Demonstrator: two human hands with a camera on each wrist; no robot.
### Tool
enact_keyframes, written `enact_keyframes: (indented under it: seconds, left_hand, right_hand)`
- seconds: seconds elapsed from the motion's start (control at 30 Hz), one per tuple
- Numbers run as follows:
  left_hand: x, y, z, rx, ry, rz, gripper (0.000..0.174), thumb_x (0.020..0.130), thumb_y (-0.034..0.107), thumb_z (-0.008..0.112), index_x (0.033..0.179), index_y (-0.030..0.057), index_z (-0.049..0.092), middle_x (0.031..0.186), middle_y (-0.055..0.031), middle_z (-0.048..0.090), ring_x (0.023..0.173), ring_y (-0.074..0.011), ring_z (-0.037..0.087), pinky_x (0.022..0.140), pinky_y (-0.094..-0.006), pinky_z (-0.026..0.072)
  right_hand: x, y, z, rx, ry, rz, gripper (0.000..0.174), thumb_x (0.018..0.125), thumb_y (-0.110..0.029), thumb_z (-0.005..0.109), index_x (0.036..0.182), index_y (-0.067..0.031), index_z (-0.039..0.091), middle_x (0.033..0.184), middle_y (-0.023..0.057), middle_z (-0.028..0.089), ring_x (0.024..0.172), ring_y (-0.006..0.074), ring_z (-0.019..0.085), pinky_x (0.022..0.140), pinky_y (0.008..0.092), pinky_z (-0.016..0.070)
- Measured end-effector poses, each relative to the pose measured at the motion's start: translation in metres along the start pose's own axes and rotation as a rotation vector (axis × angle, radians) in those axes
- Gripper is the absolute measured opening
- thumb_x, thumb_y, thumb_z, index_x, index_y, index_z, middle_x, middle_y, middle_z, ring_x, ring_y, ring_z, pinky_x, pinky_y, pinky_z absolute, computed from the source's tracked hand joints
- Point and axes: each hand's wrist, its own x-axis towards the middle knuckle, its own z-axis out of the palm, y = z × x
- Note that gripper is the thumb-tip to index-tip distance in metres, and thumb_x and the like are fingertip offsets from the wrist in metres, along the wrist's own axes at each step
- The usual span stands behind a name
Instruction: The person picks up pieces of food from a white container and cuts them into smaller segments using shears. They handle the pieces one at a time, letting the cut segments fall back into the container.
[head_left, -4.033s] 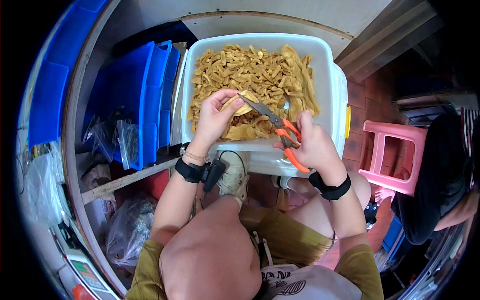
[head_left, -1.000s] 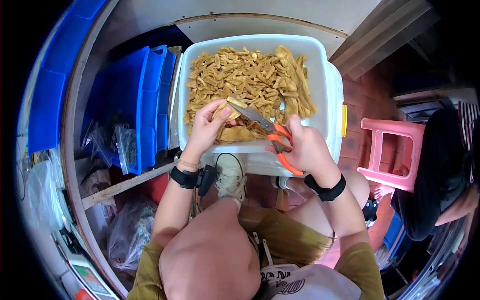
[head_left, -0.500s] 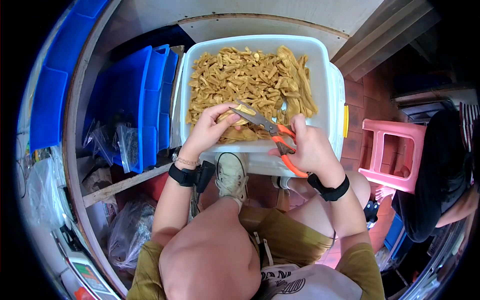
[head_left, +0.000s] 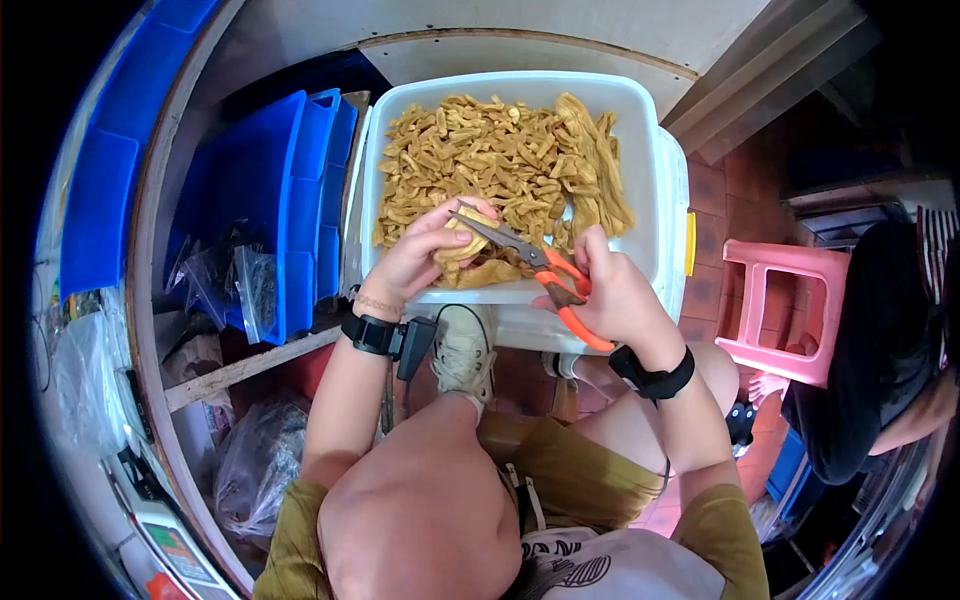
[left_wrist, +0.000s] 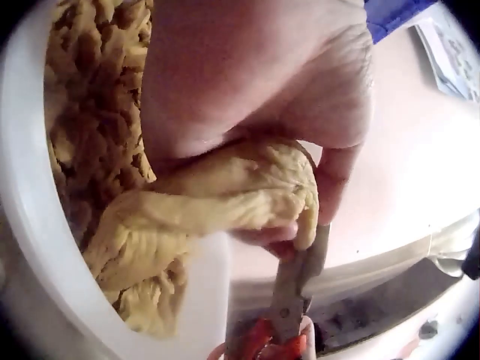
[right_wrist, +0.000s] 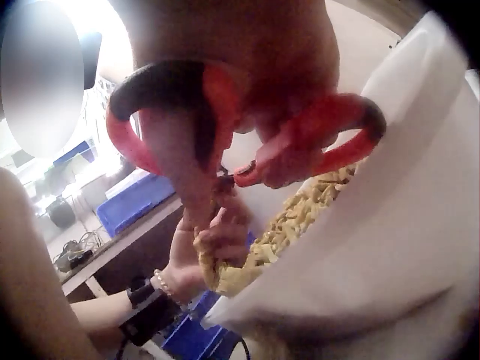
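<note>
My left hand pinches a folded yellow-brown strip above the near left part of a white tub. In the left wrist view the strip hangs out of that hand, its end against the scissor blades. My right hand grips orange-handled scissors, fingers through the loops; the right wrist view shows the red and black handles. The blades stand parted at the strip by the left fingertips. Cut pieces fill most of the tub, with longer uncut strips along its right side.
Blue bins holding small plastic bags stand on a shelf at the left. A pink stool is on the tiled floor at the right, beside another person in dark clothes. A white shoe is just below the tub.
The left hand has turned and shifted slightly, with the strip folded differently in its fingers. The scissors have moved left and down since the earliest frame, and their blades have parted and moved about the strip.
</note>
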Motion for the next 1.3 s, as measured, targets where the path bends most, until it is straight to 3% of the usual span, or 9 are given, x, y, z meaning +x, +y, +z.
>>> enact_keyframes:
  seconds: [0.2, 0.27, 0.5, 0.6, 0.7, 0.77, 1.1, 1.17, 1.3]
  left_hand:
    - [0.007, 0.0, 0.004, -0.195, -0.172, -0.011, 0.03, 0.084, 0.011, 0.056, 0.112, 0.0062, 0.048, 0.102, -0.0041, 0.051, 0.075, -0.011, 0.05, 0.065, -0.024, 0.0423]
    - [0.007, 0.0, 0.008, -0.165, -0.09, -0.014, 0.035, 0.077, 0.014, 0.06, 0.108, 0.0046, 0.047, 0.103, -0.012, 0.056, 0.062, -0.0116, 0.047, 0.056, -0.0236, 0.0389]
    - [0.006, -0.003, 0.002, -0.146, -0.179, -0.053, 0.026, 0.086, 0.008, 0.054, 0.111, 0.0073, 0.046, 0.089, -0.0026, 0.049, 0.069, -0.0102, 0.048, 0.063, -0.0242, 0.0411]
    - [0.005, -0.001, 0.006, -0.1, -0.169, -0.041, 0.026, 0.086, 0.008, 0.054, 0.112, 0.0069, 0.047, 0.085, -0.0021, 0.048, 0.068, -0.01, 0.047, 0.062, -0.0235, 0.0404]
    - [0.005, 0.001, 0.009, -0.1, -0.131, -0.063, 0.026, 0.087, 0.008, 0.054, 0.111, 0.0066, 0.048, 0.083, -0.0022, 0.048, 0.067, -0.01, 0.047, 0.062, -0.0233, 0.0397]
    - [0.007, -0.003, 0.004, -0.127, -0.189, -0.056, 0.024, 0.087, 0.008, 0.054, 0.11, 0.0067, 0.049, 0.082, -0.0026, 0.048, 0.068, -0.0103, 0.047, 0.061, -0.0233, 0.0395]
    - [0.006, 0.0, 0.013, -0.062, -0.215, -0.121, 0.019, 0.091, 0.008, 0.05, 0.109, 0.0075, 0.045, 0.082, -0.0036, 0.05, 0.07, -0.0109, 0.048, 0.063, -0.022, 0.0398]
    - [0.007, 0.0, 0.013, 0.006, -0.202, -0.12, 0.018, 0.092, 0.007, 0.049, 0.109, 0.0076, 0.045, 0.082, -0.0032, 0.05, 0.07, -0.0105, 0.048, 0.064, -0.0219, 0.0402]
    - [0.008, -0.003, 0.012, -0.05, -0.214, -0.144, 0.018, 0.091, 0.007, 0.05, 0.109, 0.0074, 0.044, 0.08, -0.0027, 0.05, 0.069, -0.0099, 0.048, 0.063, -0.0214, 0.0392]
  right_hand:
    - [0.002, 0.0, -0.004, 0.116, -0.039, 0.055, 0.059, 0.065, -0.029, 0.084, 0.092, -0.0051, 0.037, 0.066, 0.0162, 0.053, 0.065, 0.0399, 0.058, 0.054, 0.0402, 0.045]
    - [0.003, -0.001, -0.005, 0.112, -0.04, 0.04, 0.057, 0.067, -0.029, 0.083, 0.092, -0.005, 0.037, 0.066, 0.0175, 0.054, 0.065, 0.0403, 0.059, 0.054, 0.0406, 0.0451]
    - [0.001, -0.005, -0.006, 0.035, -0.065, 0.034, 0.054, 0.07, -0.03, 0.08, 0.093, -0.0049, 0.038, 0.066, 0.0203, 0.056, 0.064, 0.0416, 0.059, 0.052, 0.0427, 0.0452]
    - [0.0, -0.003, -0.004, 0.064, -0.046, 0.049, 0.056, 0.068, -0.025, 0.083, 0.087, -0.0066, 0.034, 0.059, 0.011, 0.045, 0.051, 0.0303, 0.041, 0.049, 0.0349, 0.039]
    - [-0.001, -0.002, -0.005, 0.056, -0.04, 0.036, 0.056, 0.067, -0.026, 0.084, 0.087, -0.0064, 0.035, 0.059, 0.011, 0.045, 0.051, 0.0308, 0.043, 0.049, 0.035, 0.0393]
    - [0.0, -0.002, -0.007, 0.007, -0.044, 0.005, 0.055, 0.068, -0.033, 0.081, 0.092, -0.0047, 0.04, 0.065, 0.0187, 0.057, 0.064, 0.0412, 0.06, 0.053, 0.0428, 0.0454]
    - [-0.001, -0.003, -0.008, -0.061, -0.033, 0.024, 0.065, 0.063, -0.042, 0.083, 0.093, -0.0054, 0.038, 0.063, 0.0177, 0.056, 0.061, 0.0403, 0.059, 0.052, 0.0426, 0.0451]
    - [-0.002, -0.001, -0.007, -0.061, -0.021, 0.016, 0.067, 0.061, -0.034, 0.087, 0.091, -0.0081, 0.033, 0.063, 0.0109, 0.047, 0.054, 0.0347, 0.051, 0.049, 0.038, 0.0405]
    - [-0.001, -0.002, -0.009, -0.069, -0.034, 0.001, 0.062, 0.065, -0.039, 0.082, 0.093, -0.0045, 0.038, 0.063, 0.0183, 0.056, 0.062, 0.0412, 0.059, 0.053, 0.0436, 0.0451]
